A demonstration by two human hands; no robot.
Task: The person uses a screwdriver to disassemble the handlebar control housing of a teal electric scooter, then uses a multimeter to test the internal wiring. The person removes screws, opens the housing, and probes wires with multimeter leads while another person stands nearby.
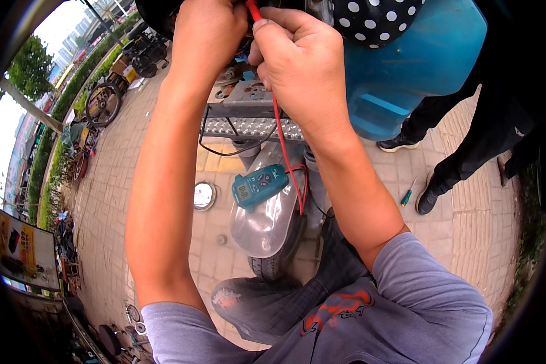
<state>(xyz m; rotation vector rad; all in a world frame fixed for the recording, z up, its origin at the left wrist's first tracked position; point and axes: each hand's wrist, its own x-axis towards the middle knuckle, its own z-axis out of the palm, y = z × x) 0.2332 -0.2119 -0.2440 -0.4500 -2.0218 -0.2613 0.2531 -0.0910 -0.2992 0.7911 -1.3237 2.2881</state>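
Note:
Between the fingers of my right hand (300, 57) is a red test probe (253, 10), pinched near the top edge of the picture. Its red lead (282, 136) hangs down past a metal step plate to a teal multimeter (261, 187). The meter lies face up on the clear-grey fender (258, 227) over a wheel (273, 267). Close beside the probe, my left hand (212, 30) is curled against the vehicle's front; its fingertips and whatever they hold are hidden. A thin black cable (224, 151) loops below the step plate (249, 93).
A blue body panel (415, 67) with a polka-dot cover (373, 21) stands at upper right. Another person's legs (461, 151) are close by, near a green screwdriver (408, 193) on the paving. A round metal dish (204, 195) sits left of the fender. Parts and wheels (103, 104) line the left.

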